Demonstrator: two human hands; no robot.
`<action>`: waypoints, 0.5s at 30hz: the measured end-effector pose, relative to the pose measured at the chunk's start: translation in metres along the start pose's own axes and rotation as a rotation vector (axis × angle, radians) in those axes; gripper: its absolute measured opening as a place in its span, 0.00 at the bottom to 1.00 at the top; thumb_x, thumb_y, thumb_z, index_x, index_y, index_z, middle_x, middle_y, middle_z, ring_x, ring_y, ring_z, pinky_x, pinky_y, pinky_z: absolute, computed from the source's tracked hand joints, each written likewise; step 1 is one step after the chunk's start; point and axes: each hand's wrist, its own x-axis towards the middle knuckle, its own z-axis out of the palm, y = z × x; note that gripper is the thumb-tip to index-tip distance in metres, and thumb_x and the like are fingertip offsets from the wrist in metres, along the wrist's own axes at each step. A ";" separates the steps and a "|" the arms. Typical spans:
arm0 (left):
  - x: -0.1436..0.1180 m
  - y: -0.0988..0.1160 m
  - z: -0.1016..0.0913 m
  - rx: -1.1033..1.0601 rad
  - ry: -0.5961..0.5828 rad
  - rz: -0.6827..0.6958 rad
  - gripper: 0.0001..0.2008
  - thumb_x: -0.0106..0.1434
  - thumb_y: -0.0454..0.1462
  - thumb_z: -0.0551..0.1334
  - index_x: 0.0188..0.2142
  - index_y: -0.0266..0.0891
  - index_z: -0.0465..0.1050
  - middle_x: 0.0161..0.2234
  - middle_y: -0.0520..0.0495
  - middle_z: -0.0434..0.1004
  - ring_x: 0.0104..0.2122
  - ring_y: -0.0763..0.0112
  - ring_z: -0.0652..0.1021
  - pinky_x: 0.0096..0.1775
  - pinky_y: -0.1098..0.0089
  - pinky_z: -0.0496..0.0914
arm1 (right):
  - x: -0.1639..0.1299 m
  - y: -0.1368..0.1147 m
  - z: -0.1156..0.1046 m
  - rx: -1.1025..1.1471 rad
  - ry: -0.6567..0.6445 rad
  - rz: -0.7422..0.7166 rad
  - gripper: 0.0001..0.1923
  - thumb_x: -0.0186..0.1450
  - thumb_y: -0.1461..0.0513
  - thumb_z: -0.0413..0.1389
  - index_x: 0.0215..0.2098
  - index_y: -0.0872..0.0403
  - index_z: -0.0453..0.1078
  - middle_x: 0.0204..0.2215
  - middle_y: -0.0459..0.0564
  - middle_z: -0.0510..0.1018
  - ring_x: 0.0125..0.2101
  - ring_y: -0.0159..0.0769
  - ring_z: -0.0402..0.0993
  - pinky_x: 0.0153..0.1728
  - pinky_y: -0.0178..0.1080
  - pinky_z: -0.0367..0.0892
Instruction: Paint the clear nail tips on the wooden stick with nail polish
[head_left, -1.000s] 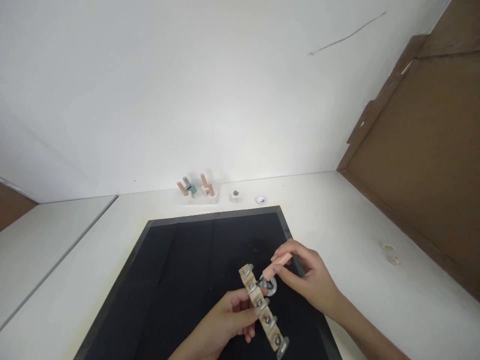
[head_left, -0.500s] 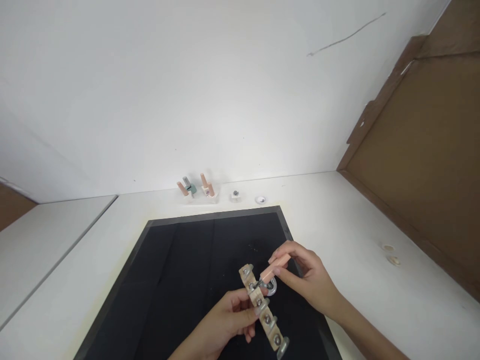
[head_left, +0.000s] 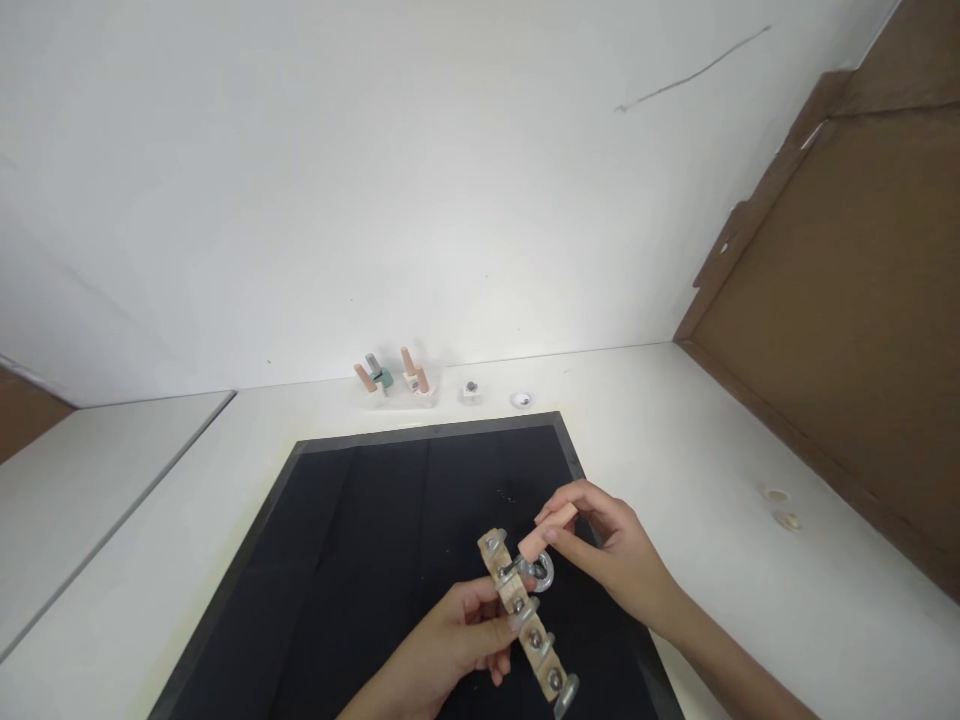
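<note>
two hands [head_left: 450, 650], one wooden strip [head_left: 523, 618], one mat [head_left: 360, 540].

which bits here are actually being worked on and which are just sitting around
In hand:
- wooden strip with bolts, left hand
- peach block, right hand
- metal ring

Lying about:
- small pegs by the wall
- white cap
- two discs

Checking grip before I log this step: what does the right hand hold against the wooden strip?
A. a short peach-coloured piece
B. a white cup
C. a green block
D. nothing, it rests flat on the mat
A: the right hand pinches a short peach-coloured piece at the wooden strip, which the left hand grips above the black mat.
</note>
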 end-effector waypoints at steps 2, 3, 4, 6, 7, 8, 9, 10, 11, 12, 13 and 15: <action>0.000 0.000 0.000 -0.003 0.002 -0.001 0.23 0.46 0.44 0.69 0.41 0.36 0.74 0.27 0.52 0.69 0.20 0.82 0.66 0.25 0.75 0.61 | 0.001 -0.001 0.000 0.007 0.011 0.016 0.01 0.60 0.63 0.56 0.31 0.52 0.67 0.27 0.46 0.76 0.29 0.36 0.71 0.30 0.36 0.65; 0.000 -0.001 0.000 -0.005 0.005 -0.003 0.23 0.46 0.44 0.69 0.41 0.36 0.74 0.27 0.52 0.69 0.20 0.82 0.66 0.25 0.75 0.61 | 0.001 -0.002 0.000 0.016 0.022 0.023 0.02 0.60 0.63 0.55 0.31 0.52 0.66 0.26 0.46 0.76 0.29 0.35 0.71 0.30 0.36 0.64; 0.000 -0.001 0.000 -0.006 0.007 -0.004 0.24 0.45 0.44 0.69 0.41 0.36 0.74 0.27 0.53 0.69 0.20 0.82 0.66 0.25 0.75 0.61 | 0.002 -0.002 0.000 0.022 0.038 0.035 0.02 0.61 0.62 0.55 0.30 0.52 0.65 0.26 0.46 0.76 0.29 0.35 0.71 0.30 0.36 0.64; 0.001 -0.001 0.000 -0.009 0.004 -0.004 0.24 0.45 0.44 0.69 0.41 0.36 0.74 0.27 0.53 0.69 0.19 0.83 0.66 0.25 0.75 0.60 | 0.003 -0.001 -0.001 0.026 0.060 0.058 0.03 0.61 0.62 0.54 0.30 0.52 0.64 0.26 0.45 0.76 0.28 0.35 0.70 0.30 0.36 0.63; 0.001 -0.001 0.000 -0.010 0.003 -0.004 0.24 0.45 0.44 0.69 0.41 0.36 0.74 0.27 0.53 0.69 0.19 0.83 0.66 0.25 0.75 0.60 | 0.003 -0.001 -0.001 0.029 0.064 0.074 0.02 0.61 0.62 0.54 0.30 0.52 0.65 0.25 0.45 0.76 0.29 0.35 0.70 0.30 0.37 0.63; 0.001 -0.001 0.000 -0.011 0.003 -0.003 0.23 0.46 0.44 0.69 0.41 0.36 0.74 0.27 0.53 0.69 0.20 0.83 0.66 0.25 0.75 0.60 | 0.003 0.000 -0.001 0.038 0.062 0.086 0.02 0.61 0.62 0.55 0.31 0.52 0.65 0.26 0.46 0.76 0.29 0.36 0.70 0.31 0.37 0.63; 0.001 -0.001 0.000 -0.012 0.002 -0.004 0.23 0.46 0.44 0.69 0.41 0.36 0.74 0.27 0.52 0.69 0.20 0.83 0.66 0.25 0.75 0.61 | 0.003 0.001 -0.001 0.048 0.047 0.098 0.03 0.60 0.61 0.55 0.31 0.52 0.65 0.27 0.46 0.75 0.29 0.36 0.70 0.31 0.37 0.63; 0.001 -0.001 0.000 -0.013 0.003 -0.003 0.23 0.46 0.43 0.69 0.41 0.36 0.74 0.27 0.52 0.69 0.20 0.83 0.66 0.25 0.75 0.61 | 0.004 0.001 -0.001 0.055 0.029 0.110 0.03 0.60 0.61 0.55 0.31 0.52 0.66 0.27 0.46 0.75 0.29 0.36 0.69 0.30 0.37 0.63; 0.001 -0.002 -0.001 -0.012 0.003 -0.003 0.23 0.46 0.43 0.69 0.41 0.36 0.74 0.27 0.52 0.69 0.20 0.83 0.66 0.25 0.75 0.61 | 0.004 0.001 -0.001 0.064 0.008 0.118 0.03 0.60 0.61 0.56 0.31 0.53 0.66 0.27 0.46 0.75 0.29 0.36 0.69 0.30 0.37 0.63; 0.001 -0.002 -0.001 -0.013 0.002 -0.003 0.23 0.46 0.43 0.69 0.41 0.36 0.74 0.27 0.52 0.69 0.20 0.83 0.66 0.25 0.75 0.61 | 0.004 0.001 -0.001 0.069 -0.009 0.123 0.03 0.59 0.61 0.56 0.31 0.53 0.67 0.27 0.46 0.74 0.29 0.36 0.69 0.30 0.37 0.63; 0.001 -0.002 -0.001 -0.015 -0.002 -0.003 0.23 0.46 0.43 0.69 0.41 0.36 0.74 0.27 0.52 0.69 0.20 0.83 0.66 0.25 0.75 0.61 | 0.004 0.000 -0.001 0.070 -0.018 0.128 0.03 0.59 0.62 0.56 0.31 0.53 0.67 0.27 0.46 0.74 0.29 0.36 0.69 0.30 0.37 0.63; 0.001 -0.002 -0.002 -0.020 -0.003 -0.005 0.23 0.46 0.43 0.69 0.41 0.36 0.74 0.28 0.52 0.69 0.20 0.83 0.66 0.25 0.75 0.61 | 0.004 -0.001 0.000 0.070 -0.014 0.134 0.03 0.59 0.62 0.56 0.30 0.53 0.66 0.26 0.45 0.73 0.28 0.35 0.69 0.29 0.36 0.62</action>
